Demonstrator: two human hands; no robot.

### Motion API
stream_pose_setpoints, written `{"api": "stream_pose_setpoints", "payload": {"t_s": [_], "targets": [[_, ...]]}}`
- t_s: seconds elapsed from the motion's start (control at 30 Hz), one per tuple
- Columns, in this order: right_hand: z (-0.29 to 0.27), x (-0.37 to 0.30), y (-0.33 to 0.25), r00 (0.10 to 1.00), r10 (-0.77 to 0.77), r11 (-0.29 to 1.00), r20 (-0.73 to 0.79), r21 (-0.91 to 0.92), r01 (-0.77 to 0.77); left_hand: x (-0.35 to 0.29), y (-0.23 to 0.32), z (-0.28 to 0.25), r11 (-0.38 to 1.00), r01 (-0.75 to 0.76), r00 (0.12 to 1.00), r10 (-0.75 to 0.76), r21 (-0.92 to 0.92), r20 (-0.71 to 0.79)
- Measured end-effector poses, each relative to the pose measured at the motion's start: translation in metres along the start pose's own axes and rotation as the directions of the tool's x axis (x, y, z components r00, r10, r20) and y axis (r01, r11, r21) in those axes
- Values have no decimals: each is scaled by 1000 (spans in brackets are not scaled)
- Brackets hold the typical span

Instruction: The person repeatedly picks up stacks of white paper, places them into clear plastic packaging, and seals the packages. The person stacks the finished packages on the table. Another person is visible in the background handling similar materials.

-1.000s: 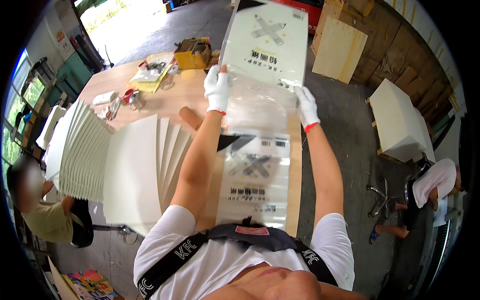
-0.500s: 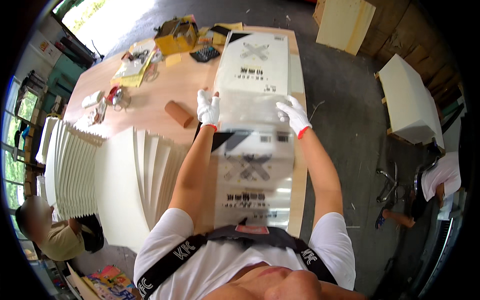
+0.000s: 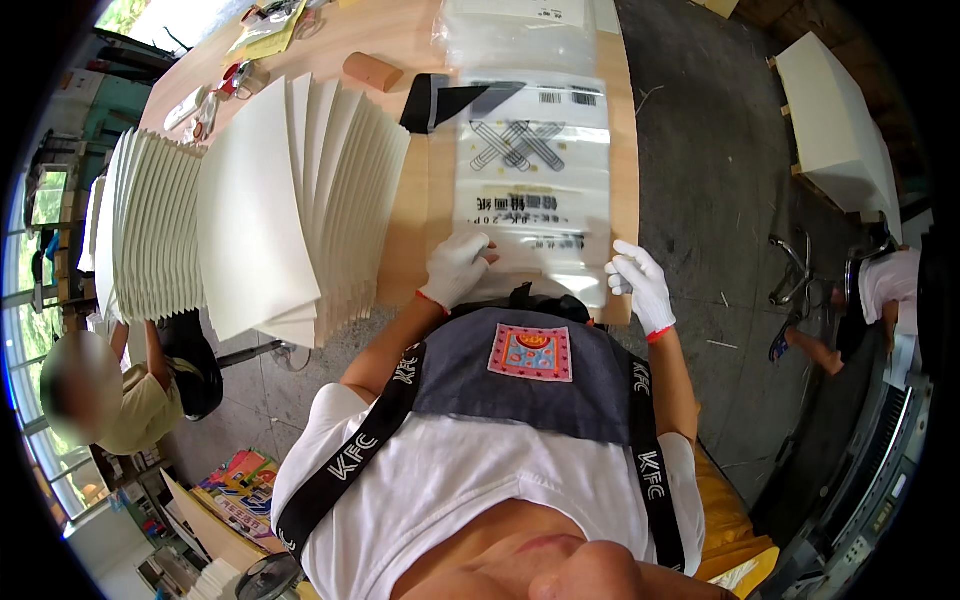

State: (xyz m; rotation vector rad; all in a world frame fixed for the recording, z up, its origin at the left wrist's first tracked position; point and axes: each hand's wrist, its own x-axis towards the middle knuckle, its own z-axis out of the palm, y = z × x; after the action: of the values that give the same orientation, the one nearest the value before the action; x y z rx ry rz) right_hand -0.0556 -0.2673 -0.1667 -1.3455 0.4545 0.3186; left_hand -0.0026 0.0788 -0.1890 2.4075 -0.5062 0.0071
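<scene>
A clear plastic bag (image 3: 530,225), printed with crossed pencils and dark lettering, lies flat on the table in front of me. Both my hands wear white knit gloves with red cuffs. At the bag's near left corner is my left hand (image 3: 457,270), its fingers loosely bent and apart, with bare fingertips showing. My right hand (image 3: 642,286) is beside the near right corner, at the table's edge, fingers half bent and spread. Neither hand visibly holds anything. Beyond the bag lies a white printed pack in clear film (image 3: 520,35), cut off by the picture's top.
Fanned stacks of white paper sheets (image 3: 255,215) stand on the left of the table (image 3: 425,190). A brown cylinder (image 3: 372,72), a black piece (image 3: 425,103) and a tape roll (image 3: 240,80) lie farther back. One person (image 3: 130,390) sits left, another (image 3: 885,290) right.
Both hands have drawn back toward me, from the far end of the printed bag to its near corners. The view has tipped down, so the far tabletop now shows less.
</scene>
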Motion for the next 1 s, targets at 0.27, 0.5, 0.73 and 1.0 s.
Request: {"api": "stream_pose_setpoints", "payload": {"t_s": [0.27, 0.5, 0.73, 1.0], "targets": [[37, -59, 31, 997, 4, 996, 82, 87, -11, 4, 20, 22, 964, -175, 957, 119, 200, 265], [50, -92, 54, 995, 48, 991, 92, 118, -59, 28, 13, 22, 998, 35, 870, -60, 61, 490], [63, -104, 69, 994, 25, 998, 103, 53, -31, 35, 14, 11, 936, -45, 769, -191, 350, 610], [75, -113, 68, 995, 16, 1000, 101, -5, -16, 31, 12, 15, 959, -23, 959, -59, 284, 277]]}}
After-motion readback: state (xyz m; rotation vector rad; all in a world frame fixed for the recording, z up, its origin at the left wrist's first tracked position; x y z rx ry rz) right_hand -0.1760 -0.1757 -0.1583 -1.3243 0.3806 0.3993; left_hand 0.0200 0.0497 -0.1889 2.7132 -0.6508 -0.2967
